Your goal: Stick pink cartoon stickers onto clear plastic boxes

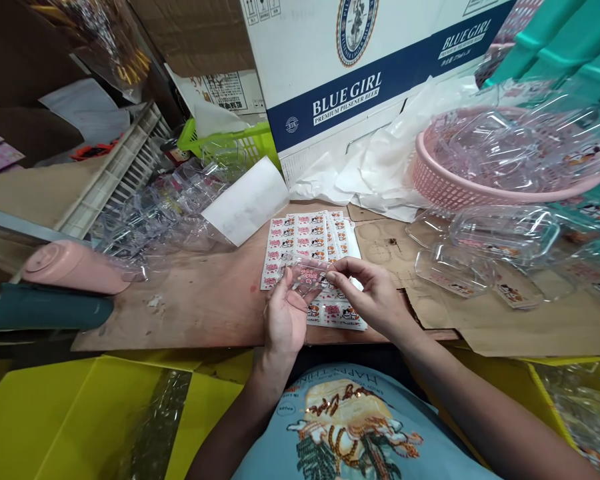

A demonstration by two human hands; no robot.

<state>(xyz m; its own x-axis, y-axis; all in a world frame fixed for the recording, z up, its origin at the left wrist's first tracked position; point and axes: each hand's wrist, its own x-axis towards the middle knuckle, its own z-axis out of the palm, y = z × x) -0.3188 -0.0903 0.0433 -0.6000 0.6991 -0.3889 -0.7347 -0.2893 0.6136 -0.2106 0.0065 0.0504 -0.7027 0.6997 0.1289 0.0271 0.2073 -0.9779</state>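
Both hands meet over a stack of sticker sheets [296, 233] printed with cartoon animals and pink lettering. Between them is a small clear plastic piece [310, 275] with pink lettering on it; whether it is a lid or a box part, I cannot tell. My left hand [286, 317] grips its left end between thumb and fingers, palm turned up. At the right end, my right hand [367, 290] pinches thumb and forefinger at its edge, close to a cartoon animal picture. Whether that picture belongs to the piece or the sheet below is unclear.
A pink basket [450, 190] overflows with clear plastic parts; several stickered clear pieces [453, 270] lie on cardboard below it. Clear plastic parts [155, 207] pile up at left, near a pink bottle [75, 267] and a dark teal bottle [50, 307]. A beer carton [350, 100] stands behind.
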